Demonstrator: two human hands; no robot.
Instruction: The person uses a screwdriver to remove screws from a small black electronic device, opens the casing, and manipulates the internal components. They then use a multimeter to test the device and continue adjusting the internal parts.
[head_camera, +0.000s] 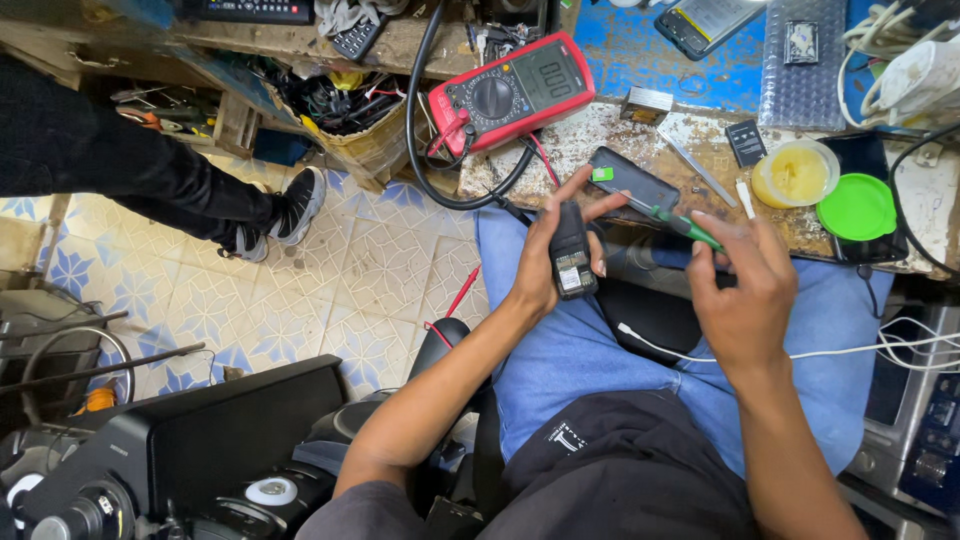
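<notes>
Gripping a small black handset with its back cover off, our left hand has its fingers closed around the body, holding it upright above our lap. Our right hand pinches a green-handled screwdriver between thumb and fingers, its tip pointing toward the handset. Both hands hover just off the near edge of the chipped, paint-worn worktop. On it we see a red digital multimeter, a dark flat phone, a yellowish round tub beside its green lid. Left of us lies open patterned tile floor, where another person's dark-clad leg and black shoe rest.
</notes>
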